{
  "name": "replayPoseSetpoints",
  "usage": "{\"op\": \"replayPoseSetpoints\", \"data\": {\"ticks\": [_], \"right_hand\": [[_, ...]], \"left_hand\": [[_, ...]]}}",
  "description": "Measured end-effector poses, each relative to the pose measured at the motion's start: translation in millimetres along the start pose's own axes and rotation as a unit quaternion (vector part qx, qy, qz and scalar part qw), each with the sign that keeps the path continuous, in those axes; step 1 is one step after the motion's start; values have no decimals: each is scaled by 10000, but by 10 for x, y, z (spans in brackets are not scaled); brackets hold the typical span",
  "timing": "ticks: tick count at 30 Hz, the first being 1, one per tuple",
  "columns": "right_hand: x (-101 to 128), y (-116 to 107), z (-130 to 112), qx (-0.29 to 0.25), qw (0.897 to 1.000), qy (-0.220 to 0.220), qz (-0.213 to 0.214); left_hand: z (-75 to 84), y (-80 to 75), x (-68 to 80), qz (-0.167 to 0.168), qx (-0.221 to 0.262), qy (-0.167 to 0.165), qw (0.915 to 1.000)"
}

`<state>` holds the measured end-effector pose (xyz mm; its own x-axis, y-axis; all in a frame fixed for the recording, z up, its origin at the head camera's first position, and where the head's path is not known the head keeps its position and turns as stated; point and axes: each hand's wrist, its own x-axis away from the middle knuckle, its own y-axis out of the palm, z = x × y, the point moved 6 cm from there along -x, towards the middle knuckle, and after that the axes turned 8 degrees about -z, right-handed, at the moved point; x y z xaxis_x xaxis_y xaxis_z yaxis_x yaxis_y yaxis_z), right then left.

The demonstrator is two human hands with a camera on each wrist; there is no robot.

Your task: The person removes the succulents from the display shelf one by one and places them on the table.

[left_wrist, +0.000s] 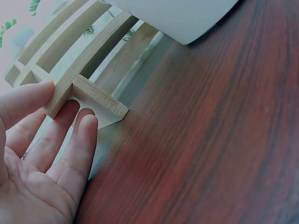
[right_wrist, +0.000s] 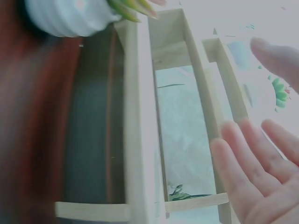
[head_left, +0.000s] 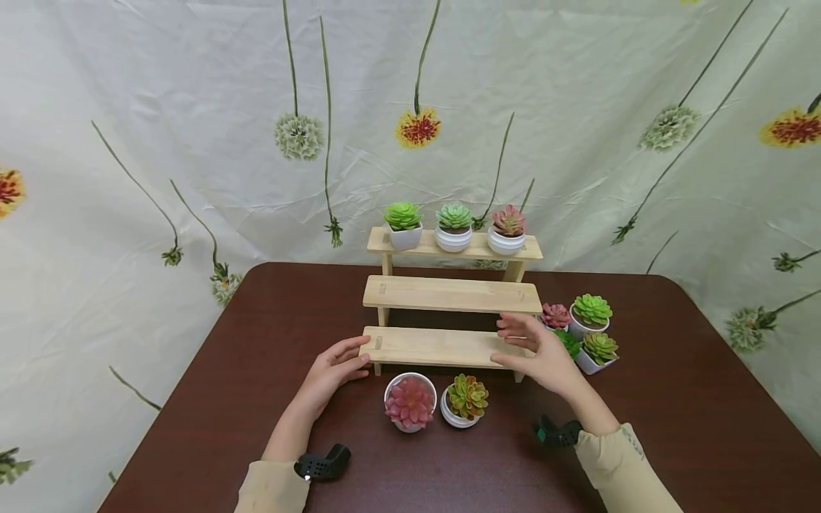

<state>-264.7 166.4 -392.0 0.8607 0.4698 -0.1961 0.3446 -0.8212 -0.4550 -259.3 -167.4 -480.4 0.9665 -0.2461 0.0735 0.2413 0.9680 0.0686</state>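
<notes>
A three-tier wooden stand [head_left: 449, 294] sits mid-table on the dark wood table [head_left: 673, 399]. My left hand [head_left: 362, 356] is open at the left end of its lowest shelf [head_left: 436, 347]. In the left wrist view the thumb [left_wrist: 28, 100] touches the shelf's end and straight fingers [left_wrist: 81, 140] lie by the stand's foot [left_wrist: 99, 98]. My right hand [head_left: 513, 342] is open with fingers spread at the shelf's right end. In the right wrist view that hand [right_wrist: 243, 88] hovers just off the stand [right_wrist: 135, 116].
Three potted succulents [head_left: 453, 226] stand on the top shelf. A pink succulent [head_left: 410, 402] and a yellow-green one [head_left: 467, 397] sit in white pots in front of the stand. Several more pots [head_left: 586, 328] cluster at its right. A flowered cloth [head_left: 192, 142] hangs behind.
</notes>
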Motion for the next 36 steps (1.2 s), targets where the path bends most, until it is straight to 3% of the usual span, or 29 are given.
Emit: {"op": "replayPoseSetpoints", "data": {"ticks": [13, 19, 23, 24, 36], "right_hand": [[-306, -377, -76, -283, 9913, 268, 1259], [-476, -567, 12, -369, 9791, 264, 1981], [-559, -655, -83, -409, 9699, 177, 2392], [-540, -643, -237, -271, 9677, 315, 2487], [-817, -682, -334, -343, 9654, 738, 2476]], "left_hand": [[-24, 6, 7, 7, 29, -14, 10000], [-17, 5, 7, -10, 8, 6, 10000], [-10, 3, 5, -20, 15, 28, 10000], [-9, 2, 4, -16, 13, 32, 10000], [-10, -2, 1, 4, 16, 14, 10000]]}}
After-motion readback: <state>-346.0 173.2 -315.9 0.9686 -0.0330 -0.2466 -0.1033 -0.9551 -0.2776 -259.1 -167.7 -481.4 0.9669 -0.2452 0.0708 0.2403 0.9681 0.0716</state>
